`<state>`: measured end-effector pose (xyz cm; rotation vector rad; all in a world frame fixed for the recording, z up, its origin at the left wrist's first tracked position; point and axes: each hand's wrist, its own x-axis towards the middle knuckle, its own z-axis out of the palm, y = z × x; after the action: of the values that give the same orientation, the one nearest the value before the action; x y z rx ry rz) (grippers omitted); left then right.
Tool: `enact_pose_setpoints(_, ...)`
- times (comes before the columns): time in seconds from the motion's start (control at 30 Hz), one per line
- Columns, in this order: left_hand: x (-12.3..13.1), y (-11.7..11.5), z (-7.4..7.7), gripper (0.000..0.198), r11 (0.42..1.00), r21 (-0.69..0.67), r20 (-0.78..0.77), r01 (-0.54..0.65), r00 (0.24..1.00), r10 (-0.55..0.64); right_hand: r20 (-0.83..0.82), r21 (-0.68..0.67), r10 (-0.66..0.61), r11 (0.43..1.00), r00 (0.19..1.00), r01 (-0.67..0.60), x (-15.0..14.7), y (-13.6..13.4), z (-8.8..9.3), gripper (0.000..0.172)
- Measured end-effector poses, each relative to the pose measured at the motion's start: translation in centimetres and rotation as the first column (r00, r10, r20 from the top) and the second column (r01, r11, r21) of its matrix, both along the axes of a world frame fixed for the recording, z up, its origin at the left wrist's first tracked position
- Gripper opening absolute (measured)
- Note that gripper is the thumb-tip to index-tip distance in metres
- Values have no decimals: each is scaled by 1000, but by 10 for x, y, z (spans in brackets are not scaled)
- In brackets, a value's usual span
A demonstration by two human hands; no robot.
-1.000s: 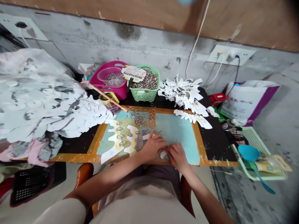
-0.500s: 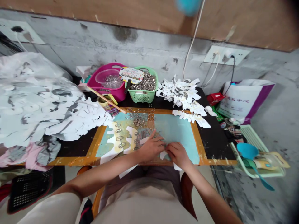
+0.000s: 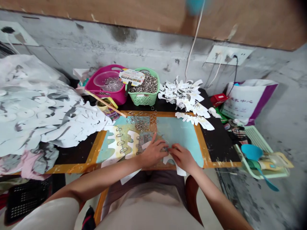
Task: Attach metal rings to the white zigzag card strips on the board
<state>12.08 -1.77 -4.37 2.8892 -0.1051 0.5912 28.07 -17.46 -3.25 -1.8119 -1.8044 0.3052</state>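
My left hand [image 3: 154,152] is over the near middle of the blue mat [image 3: 184,134], its thumb raised and its other fingers bent toward the right hand. Close beside it, my right hand [image 3: 182,157] has its fingers pinched at the top of a white cut-out piece [image 3: 180,170]. The left fingertips meet the same spot, where the small detail is hidden. Left of the hands lie white cut-out strips [image 3: 116,140] with metal rings along them. Loose metal rings [image 3: 140,125] are heaped at the mat's back.
Behind the mat stand a pink basket [image 3: 120,95], a green basket [image 3: 144,99] full of metal rings and a tin [image 3: 109,110] with a stick across it. White cut-outs [image 3: 59,111] pile up at left, more [image 3: 183,94] at back right. A tray [image 3: 271,174] is at right.
The view has shifted slightly. The hands stay close together; more of the white piece shows below my right hand.
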Motion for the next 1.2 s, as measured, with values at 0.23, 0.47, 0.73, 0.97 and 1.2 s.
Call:
enact_pose_setpoints(0.23, 2, 0, 4, 12, 998, -10, 21, 54, 998, -54, 123, -53, 105, 994, 987, -99, 5, 12, -1, 15)
enact_pose_setpoints(0.47, 11, 3, 19, 11, 994, -102, -154, -26, 988, 10, 366, 43, -51, 998, 929, 38, -17, 1, -8, 17)
enact_pose_setpoints(0.73, 6, -3, 12, 13, 998, -67, -116, -6, 993, -2, 71, 25, -71, 997, 995, 69, -19, -11, 0, 19)
enact_pose_setpoints(0.97, 2, -3, 11, 11, 1000, 16, -44, 12, 999, -11, 132, -26, 18, 1000, 991, -15, -5, 4, 4, 17)
enact_pose_setpoints(1.2, 3, -1, 11, 16, 998, -58, -70, 21, 997, -25, 276, 17, 34, 999, 961, -40, -10, 0, -4, 13)
